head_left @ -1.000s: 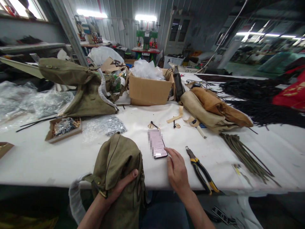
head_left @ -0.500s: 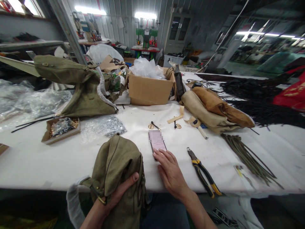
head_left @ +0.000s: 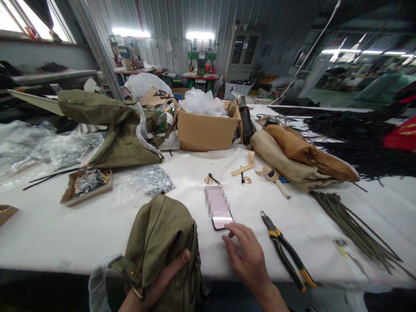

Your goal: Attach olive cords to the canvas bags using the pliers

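An olive canvas bag point(head_left: 156, 234) stands at the table's front edge, its wrapped strap hanging to the left. My left hand point(head_left: 173, 266) grips it, thumb across the front and the other fingers hidden behind cloth. My right hand point(head_left: 245, 249) hovers at the lower edge of a phone point(head_left: 219, 210) lying screen up, fingers apart and slightly bent, holding nothing. Part of the phone's screen is blurred out. To the right of that hand lie pliers point(head_left: 286, 251) with black and yellow handles, jaws pointing away. Beyond the phone are two small gold leaf-like charms with black cords point(head_left: 211, 178).
A small box of metal fittings point(head_left: 86, 186) and a clear bag of rings point(head_left: 159, 180) lie left. Behind stand a cardboard box point(head_left: 206, 132) and another olive bag point(head_left: 125, 145). Folded tan cloth point(head_left: 279, 158) and olive straps point(head_left: 354, 232) lie right.
My right hand has drawn back from the phone's screen toward me and to the right, uncovering its lower part. My left hand keeps its hold on the bag. The view has tilted up slightly.
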Demonstrator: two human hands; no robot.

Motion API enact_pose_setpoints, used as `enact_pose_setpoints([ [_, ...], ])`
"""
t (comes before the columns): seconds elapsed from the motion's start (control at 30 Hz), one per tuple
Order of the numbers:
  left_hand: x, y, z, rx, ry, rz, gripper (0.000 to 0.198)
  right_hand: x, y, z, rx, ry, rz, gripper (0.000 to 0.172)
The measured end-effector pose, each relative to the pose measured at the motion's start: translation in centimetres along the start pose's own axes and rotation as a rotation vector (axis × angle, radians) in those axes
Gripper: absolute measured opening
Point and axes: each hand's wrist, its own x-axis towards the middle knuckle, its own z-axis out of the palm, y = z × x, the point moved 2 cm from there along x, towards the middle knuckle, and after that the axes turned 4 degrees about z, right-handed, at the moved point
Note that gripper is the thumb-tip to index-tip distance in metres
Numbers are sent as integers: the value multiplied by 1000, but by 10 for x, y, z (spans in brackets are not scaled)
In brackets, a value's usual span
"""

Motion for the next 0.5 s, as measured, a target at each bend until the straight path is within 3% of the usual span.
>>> enact_pose_setpoints([
  [0.1, 0, 4, -1, 20, 16, -51, 84, -4, -16, -1, 98, 11, 42, 25],
  [0.17, 2, 8, -1, 12, -38, -53, 81, -9, -37, 5, 203, -37, 99, 26],
  [0.27, 4, 17, -1, -3, -122, -11, 72, -16, -77, 26, 318, -187, 164, 73],
  [0.33, 2, 22, -3, 14, -120, 14, 71, -18, -97, 39, 313, -212, 169, 88],
  [0.43, -4, 31, -12, 41, -106, 71, 76, -16, -107, 49, 295, -194, 197, 68],
  [0.5, -10, 37, -25, 44, -94, 58, 77, -16, -107, 51, 337, -237, 216, 65],
])
